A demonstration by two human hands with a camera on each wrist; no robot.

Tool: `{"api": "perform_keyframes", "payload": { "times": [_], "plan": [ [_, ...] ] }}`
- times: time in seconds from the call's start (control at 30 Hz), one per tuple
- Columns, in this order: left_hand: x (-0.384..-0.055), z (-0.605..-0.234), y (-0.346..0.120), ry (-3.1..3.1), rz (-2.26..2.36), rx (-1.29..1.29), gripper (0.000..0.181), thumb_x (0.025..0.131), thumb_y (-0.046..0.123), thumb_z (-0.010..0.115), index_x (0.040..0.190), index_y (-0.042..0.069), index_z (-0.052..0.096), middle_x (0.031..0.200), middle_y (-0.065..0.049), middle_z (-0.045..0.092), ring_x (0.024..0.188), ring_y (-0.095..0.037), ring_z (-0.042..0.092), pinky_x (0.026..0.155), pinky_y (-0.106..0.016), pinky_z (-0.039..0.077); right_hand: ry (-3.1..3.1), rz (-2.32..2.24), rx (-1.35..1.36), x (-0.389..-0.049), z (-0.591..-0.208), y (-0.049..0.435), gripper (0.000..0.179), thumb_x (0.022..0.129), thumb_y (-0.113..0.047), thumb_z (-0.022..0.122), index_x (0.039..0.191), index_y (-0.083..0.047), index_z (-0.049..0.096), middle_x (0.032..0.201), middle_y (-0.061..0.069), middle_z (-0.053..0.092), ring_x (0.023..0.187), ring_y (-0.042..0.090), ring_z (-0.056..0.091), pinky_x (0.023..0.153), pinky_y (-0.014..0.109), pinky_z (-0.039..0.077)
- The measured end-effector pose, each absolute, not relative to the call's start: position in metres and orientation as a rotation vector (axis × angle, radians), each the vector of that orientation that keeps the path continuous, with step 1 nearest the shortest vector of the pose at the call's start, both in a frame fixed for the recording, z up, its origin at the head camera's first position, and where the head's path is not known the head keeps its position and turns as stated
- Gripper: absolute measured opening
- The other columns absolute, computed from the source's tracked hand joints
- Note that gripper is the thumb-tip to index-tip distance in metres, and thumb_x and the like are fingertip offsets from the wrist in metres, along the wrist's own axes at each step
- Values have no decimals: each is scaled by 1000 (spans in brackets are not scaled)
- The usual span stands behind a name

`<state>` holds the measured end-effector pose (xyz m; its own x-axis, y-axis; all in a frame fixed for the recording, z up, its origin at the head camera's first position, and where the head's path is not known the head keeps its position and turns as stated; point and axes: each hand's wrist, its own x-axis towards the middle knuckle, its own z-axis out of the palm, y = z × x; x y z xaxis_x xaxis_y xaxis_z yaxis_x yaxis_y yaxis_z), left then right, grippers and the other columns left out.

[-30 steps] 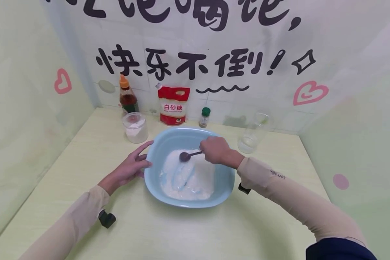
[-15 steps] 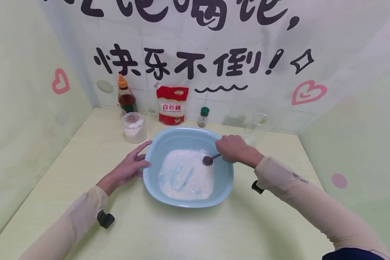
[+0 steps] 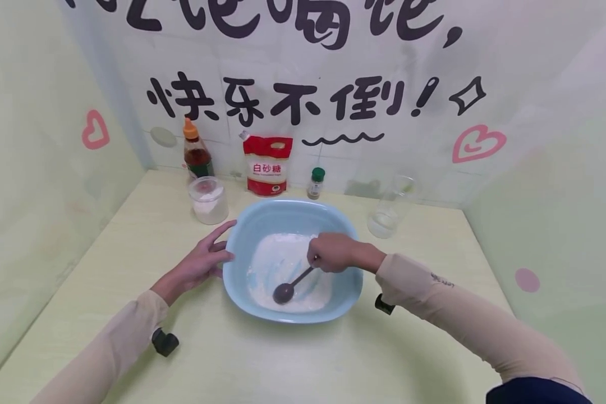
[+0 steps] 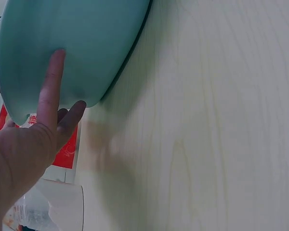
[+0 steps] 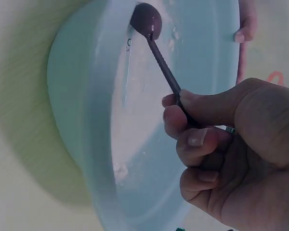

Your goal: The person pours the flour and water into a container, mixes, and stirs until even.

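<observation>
A light blue basin (image 3: 342, 297) stands on the table with white powder (image 3: 272, 255) spread over its floor. Streaks of blue bottom show through the powder. My right hand (image 3: 333, 252) is above the basin's right half and pinches the handle of a dark measuring spoon (image 5: 166, 72). Its round bowl is down at the powder near the basin's front left. My left hand (image 3: 198, 262) rests against the basin's left side. In the left wrist view its fingers (image 4: 50, 91) lie fairly straight along the outer wall.
Behind the basin stand a clear jar of white powder (image 3: 209, 207), a sauce bottle with orange cap (image 3: 198, 157), a red bag (image 3: 267, 168) of white sugar and a small green-capped bottle (image 3: 315, 184). A clear glass vessel (image 3: 386, 216) stands at back right. Walls enclose the table.
My right hand swung right with the spoon, then came back left and toward me, bringing the spoon's bowl to the front left of the powder. The left hand stays at the basin.
</observation>
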<state>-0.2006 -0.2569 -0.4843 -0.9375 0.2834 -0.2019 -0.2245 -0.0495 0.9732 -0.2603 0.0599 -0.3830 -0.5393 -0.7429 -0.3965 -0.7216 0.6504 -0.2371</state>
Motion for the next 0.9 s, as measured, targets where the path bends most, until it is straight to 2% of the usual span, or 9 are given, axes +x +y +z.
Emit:
{"api": "perform_keyframes", "payload": {
  "times": [0.3, 0.47, 0.57, 0.7, 0.8, 0.9],
  "plan": [
    [-199, -481, -256, 1903, 2055, 82, 85, 92, 2, 57, 160, 32, 15, 155, -32, 32, 113, -33, 65, 76, -56, 61, 2727, 123, -1220, -276, -383, 40, 19, 91, -6, 64, 103, -10, 77, 87, 3, 74, 71, 17, 56, 59, 25, 47],
    [-198, -480, -255, 1898, 2044, 80, 86, 91, 3, 57, 160, 31, 15, 155, -33, 32, 112, -33, 65, 76, -54, 62, 2795, 237, -1172, -287, -381, 54, 18, 87, -1, 60, 96, -10, 73, 76, 5, 66, 65, 20, 52, 50, 27, 42],
    [-199, -480, -254, 1898, 2045, 76, 85, 92, 3, 57, 160, 32, 15, 154, -32, 33, 110, -31, 66, 76, -55, 61, 2776, 254, -1139, -288, -373, 68, 18, 86, 2, 59, 92, -9, 71, 73, 5, 59, 63, 20, 49, 51, 27, 41],
    [-200, -482, -256, 1893, 2045, 63, 85, 93, 3, 57, 160, 33, 16, 155, -31, 33, 108, -28, 68, 77, -56, 61, 2670, 254, -1056, -287, -359, 88, 19, 87, 5, 56, 79, -9, 67, 68, 2, 48, 62, 18, 40, 54, 27, 37],
    [-200, -483, -257, 1885, 2045, 56, 84, 93, 3, 57, 160, 34, 16, 156, -30, 33, 108, -28, 68, 78, -57, 60, 2545, 171, -1001, -287, -352, 100, 24, 88, 5, 57, 77, -10, 72, 68, 0, 57, 62, 15, 45, 55, 24, 40],
    [-200, -484, -257, 1877, 2050, 62, 85, 93, 3, 57, 160, 34, 15, 156, -30, 32, 109, -28, 67, 79, -57, 60, 2398, 36, -976, -287, -351, 108, 23, 89, 4, 61, 87, -10, 79, 75, 3, 69, 61, 12, 55, 56, 21, 47]
  ]
}}
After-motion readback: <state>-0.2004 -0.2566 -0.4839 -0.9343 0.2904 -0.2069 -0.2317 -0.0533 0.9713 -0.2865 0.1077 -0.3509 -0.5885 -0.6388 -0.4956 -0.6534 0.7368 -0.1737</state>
